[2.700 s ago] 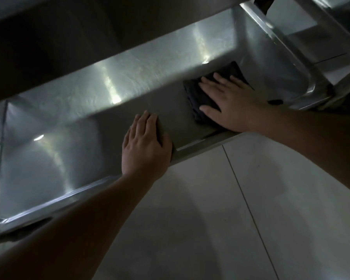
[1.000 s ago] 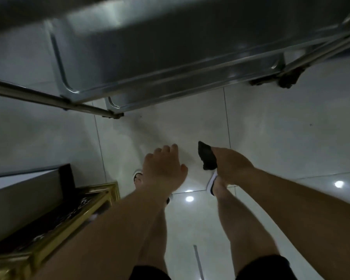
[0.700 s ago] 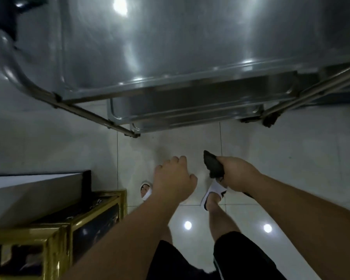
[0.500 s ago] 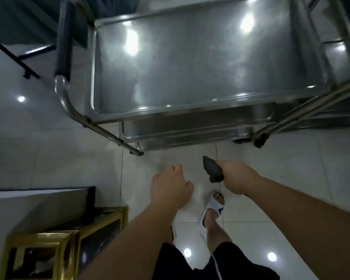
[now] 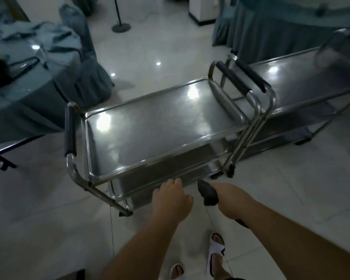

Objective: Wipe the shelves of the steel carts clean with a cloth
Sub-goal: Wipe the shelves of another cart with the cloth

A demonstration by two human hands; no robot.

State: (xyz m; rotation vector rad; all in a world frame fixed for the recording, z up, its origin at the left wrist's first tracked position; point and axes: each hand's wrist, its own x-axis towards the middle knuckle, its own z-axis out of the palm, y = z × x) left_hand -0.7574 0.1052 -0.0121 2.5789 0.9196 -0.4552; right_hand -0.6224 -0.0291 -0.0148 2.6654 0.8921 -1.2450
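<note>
Near cart (image 5: 160,126): steel, your landmark. Its top shelf (image 5: 150,128) is bare and shows ceiling-light glare; a lower shelf (image 5: 166,168) shows beneath the front edge. A dark padded handle (image 5: 70,132) stands at its left end, and another at its right end.

Second cart (image 5: 303,77): steel, just beyond the near cart's right end, handle to handle; whether they touch, you cannot tell.

Cloth (image 5: 207,193): dark, bunched in your right hand (image 5: 230,201), in front of the near cart's front right corner, off every shelf. The grip is clamped round the cloth, one end sticking out toward the cart.

Left hand (image 5: 171,201): in front of the near cart's front edge, holding nothing, fingers loosely curled, touching no shelf.

Sandals (image 5: 216,253): white, on your feet, on the tiled floor (image 5: 291,199) in front of the near cart.

Draped surface (image 5: 28,77): grey-blue cloth cover, left of the near cart, well apart from it.

Post base (image 5: 121,27): round, behind the near cart, far off.
</note>
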